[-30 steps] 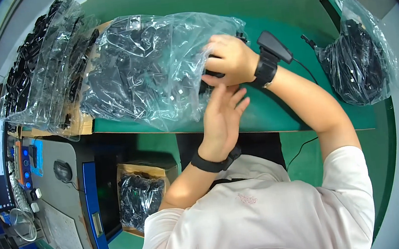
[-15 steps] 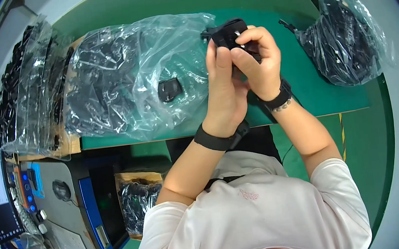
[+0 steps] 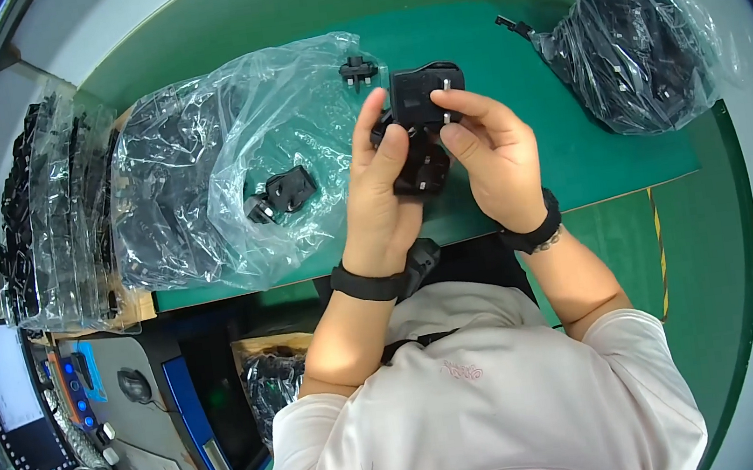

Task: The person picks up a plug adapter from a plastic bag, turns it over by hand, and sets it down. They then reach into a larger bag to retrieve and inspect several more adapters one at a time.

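Observation:
My right hand [image 3: 503,158] is closed, its thumb and fingers pinching the right edge of a black power adapter [image 3: 416,99] with metal pins. My left hand [image 3: 378,192] curls around a small black piece between thumb and fingers, which partly hide it. Below, between both palms, a second dark block [image 3: 422,173] with small metal pins shows; I cannot tell which hand bears it. Just beyond my left fingertips, a black plug head [image 3: 358,71] lies at the edge of the clear bag. Farther left on the plastic are a black block [image 3: 291,189] and a small black plug piece [image 3: 259,209].
A large clear bag [image 3: 230,150] of black parts covers the left of the green table [image 3: 613,173]. Another full bag [image 3: 646,56] stands at the far right. Bagged black parts [image 3: 64,217] line the left end. A screen [image 3: 6,374] stands lower left.
My hands have moved slightly apart, and the adapter's flat face now shows more fully. A second block is visible below it. The plug head now shows apart from my fingers; the view has shifted.

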Demonstrator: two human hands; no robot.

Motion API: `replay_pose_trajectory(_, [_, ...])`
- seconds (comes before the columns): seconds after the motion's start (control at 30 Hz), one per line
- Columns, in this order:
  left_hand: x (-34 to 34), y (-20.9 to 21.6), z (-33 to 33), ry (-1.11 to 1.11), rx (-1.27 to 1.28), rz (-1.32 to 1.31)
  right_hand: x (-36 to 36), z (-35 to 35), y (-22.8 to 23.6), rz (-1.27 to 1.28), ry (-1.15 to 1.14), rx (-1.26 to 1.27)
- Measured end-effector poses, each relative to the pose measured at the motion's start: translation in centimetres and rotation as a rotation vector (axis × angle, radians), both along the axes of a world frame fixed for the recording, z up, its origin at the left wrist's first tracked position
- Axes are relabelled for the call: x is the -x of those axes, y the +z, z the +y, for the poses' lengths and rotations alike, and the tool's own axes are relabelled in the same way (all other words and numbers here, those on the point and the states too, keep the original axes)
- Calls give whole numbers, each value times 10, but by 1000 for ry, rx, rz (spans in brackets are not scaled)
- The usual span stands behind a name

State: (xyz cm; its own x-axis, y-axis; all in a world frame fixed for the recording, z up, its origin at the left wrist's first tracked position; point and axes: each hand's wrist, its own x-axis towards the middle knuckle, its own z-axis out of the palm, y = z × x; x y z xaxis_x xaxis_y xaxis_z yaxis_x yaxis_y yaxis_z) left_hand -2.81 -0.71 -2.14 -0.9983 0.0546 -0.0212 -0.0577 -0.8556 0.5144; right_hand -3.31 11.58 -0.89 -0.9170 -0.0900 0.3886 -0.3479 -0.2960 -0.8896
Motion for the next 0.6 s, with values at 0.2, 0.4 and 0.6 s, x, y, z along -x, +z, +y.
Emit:
replay_pose_trajectory(0.2, [2,-10,-11,-230,-25,-89,4,10,8,-111,107,157])
replay_pose_trajectory(0.4, [7,-13,-11,-407,-50,-155,18,19,26,-233,226,110])
replay_pose_trajectory(0.6, [6,-21,-8,-389,-262,-184,21,14,22,3,46,132])
